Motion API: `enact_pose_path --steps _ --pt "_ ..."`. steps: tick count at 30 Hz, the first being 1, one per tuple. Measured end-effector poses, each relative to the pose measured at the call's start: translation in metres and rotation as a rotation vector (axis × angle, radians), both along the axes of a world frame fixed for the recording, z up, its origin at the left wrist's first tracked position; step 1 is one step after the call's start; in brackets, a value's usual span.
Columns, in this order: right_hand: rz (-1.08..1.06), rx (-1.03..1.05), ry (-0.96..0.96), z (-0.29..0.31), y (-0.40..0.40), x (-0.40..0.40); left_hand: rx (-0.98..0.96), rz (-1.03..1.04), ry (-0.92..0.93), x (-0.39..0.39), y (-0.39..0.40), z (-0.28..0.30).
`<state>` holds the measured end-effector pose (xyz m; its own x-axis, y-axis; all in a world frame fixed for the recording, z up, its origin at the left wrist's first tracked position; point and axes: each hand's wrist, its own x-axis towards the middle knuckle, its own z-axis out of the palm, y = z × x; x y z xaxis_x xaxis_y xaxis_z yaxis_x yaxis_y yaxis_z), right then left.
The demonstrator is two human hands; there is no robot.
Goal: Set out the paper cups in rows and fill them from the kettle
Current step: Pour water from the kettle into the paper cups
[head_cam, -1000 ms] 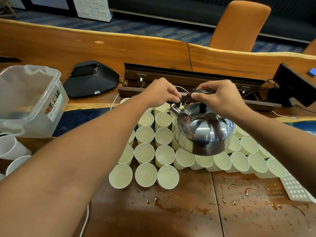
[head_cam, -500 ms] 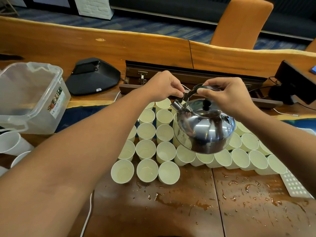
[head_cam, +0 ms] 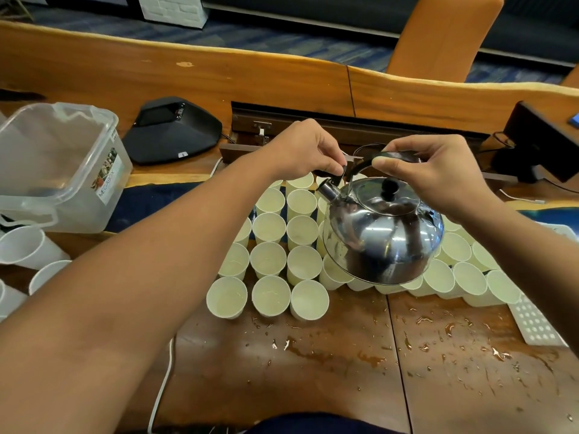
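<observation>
Wet wooden table (head_cam: 313, 371) carries my rowed paper cups (head_cam: 269, 296); the kettle (head_cam: 382, 233) has risen slightly above them, right hand (head_cam: 438, 180) gripping its handle, left hand (head_cam: 307, 151) pinching the spout cap.

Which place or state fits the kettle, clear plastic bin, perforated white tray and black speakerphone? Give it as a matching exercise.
Things:
1. kettle
2. clear plastic bin
3. perforated white tray
4. black speakerphone

Places or states:
A. far left on the table
B. held above the cups
C. right of the cups, on wet wood
D. behind the bin, near the cable hatch

Pairs: 1-B, 2-A, 3-C, 4-D
</observation>
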<state>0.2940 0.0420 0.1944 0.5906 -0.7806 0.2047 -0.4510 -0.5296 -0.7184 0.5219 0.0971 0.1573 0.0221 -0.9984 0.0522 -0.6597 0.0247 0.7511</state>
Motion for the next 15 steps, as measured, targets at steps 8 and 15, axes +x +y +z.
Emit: enact_pose_path --steps 8,15 --pt "-0.009 0.007 0.072 -0.008 0.009 -0.005 0.056 -0.013 0.036 -0.007 0.012 -0.013" --pt "0.03 -0.009 0.132 -0.014 0.012 -0.004 0.085 0.007 0.039 -0.009 0.018 -0.021"
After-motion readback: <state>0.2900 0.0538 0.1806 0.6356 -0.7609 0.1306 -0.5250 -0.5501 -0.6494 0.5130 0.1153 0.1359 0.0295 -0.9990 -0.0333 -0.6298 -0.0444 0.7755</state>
